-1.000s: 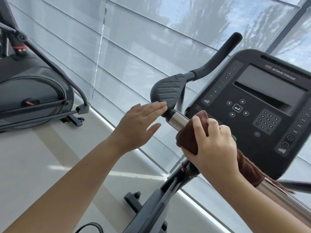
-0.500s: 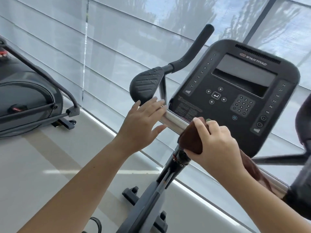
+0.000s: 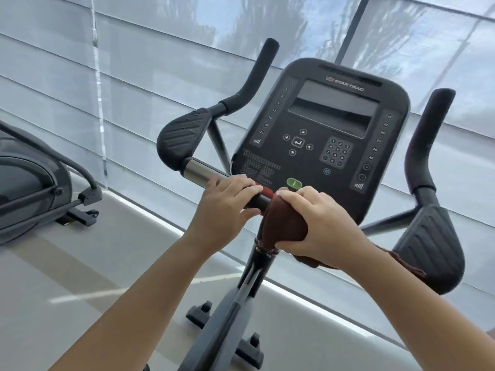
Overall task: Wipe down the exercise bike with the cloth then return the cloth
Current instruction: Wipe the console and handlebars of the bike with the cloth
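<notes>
The exercise bike's black console (image 3: 321, 135) faces me, with a chrome handlebar (image 3: 199, 170) running below it and padded black arm rests at left (image 3: 182, 135) and right (image 3: 428, 245). My right hand (image 3: 318, 223) presses a dark brown cloth (image 3: 284, 223) onto the middle of the bar, above the bike's stem; a corner of the cloth trails under my wrist. My left hand (image 3: 225, 210) wraps the bar just left of the cloth, fingers curled over it.
Another grey exercise machine (image 3: 29, 188) stands on the floor at the left. Sheer window blinds (image 3: 134, 76) hang right behind the bike. The bike's black base feet (image 3: 227, 336) rest on the pale floor below.
My right hand slid the cloth rightward along the bar to its middle. My left hand left the left arm rest and closed on the bar. The view swung right, showing the right handle.
</notes>
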Demonstrator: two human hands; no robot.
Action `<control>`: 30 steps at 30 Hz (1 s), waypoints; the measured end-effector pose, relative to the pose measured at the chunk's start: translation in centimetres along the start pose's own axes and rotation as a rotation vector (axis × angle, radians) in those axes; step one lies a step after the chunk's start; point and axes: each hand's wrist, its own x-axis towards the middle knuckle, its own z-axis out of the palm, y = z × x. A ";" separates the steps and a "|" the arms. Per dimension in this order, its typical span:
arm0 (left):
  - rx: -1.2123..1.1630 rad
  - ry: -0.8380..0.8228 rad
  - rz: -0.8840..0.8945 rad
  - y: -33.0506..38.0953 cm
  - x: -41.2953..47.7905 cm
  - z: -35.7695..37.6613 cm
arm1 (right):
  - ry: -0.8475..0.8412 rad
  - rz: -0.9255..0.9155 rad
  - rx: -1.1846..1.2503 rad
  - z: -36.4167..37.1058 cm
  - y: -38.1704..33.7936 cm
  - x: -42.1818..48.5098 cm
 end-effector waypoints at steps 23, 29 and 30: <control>-0.074 0.040 -0.024 -0.1 -0.3 0.4 | 0.120 0.425 0.110 0.5 -3.3 -0.5; -0.031 -0.013 -0.083 0.8 -0.4 0.1 | 0.134 0.318 0.185 0.3 -2.5 -0.7; -0.026 -0.015 -0.097 0.9 -0.4 0.1 | 0.166 0.337 0.196 0.4 -2.6 -0.5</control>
